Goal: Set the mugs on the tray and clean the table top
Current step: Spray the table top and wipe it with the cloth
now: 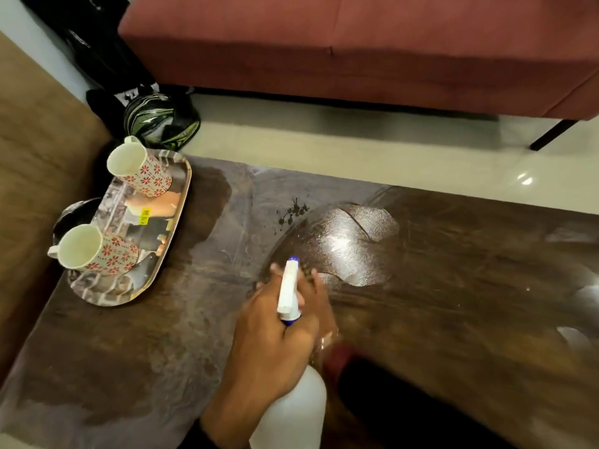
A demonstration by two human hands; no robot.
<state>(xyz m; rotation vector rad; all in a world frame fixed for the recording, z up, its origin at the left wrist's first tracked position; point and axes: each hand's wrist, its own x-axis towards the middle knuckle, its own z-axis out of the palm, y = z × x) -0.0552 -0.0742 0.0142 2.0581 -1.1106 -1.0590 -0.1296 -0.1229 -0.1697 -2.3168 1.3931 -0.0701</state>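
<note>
Two white mugs with red flower patterns stand on the oval tray [182, 202] at the table's left end: the far mug [142, 173] and the near mug [97, 252]. My left hand [269, 338] grips the neck of a white spray bottle [288, 296], whose blue nozzle points at the dark wooden table top [453, 303]. My right hand [319, 299] is blurred and partly hidden behind the bottle, low over the table. A shiny wet patch [353, 241] lies just beyond it, with dark specks [291, 212] to its left.
A red sofa [356, 50] stands across the pale floor, with its black leg [551, 134] at the right. A black bag [97, 34] and a black-green helmet-like thing [162, 121] sit behind the tray. Brown upholstery [39, 140] borders the table's left side.
</note>
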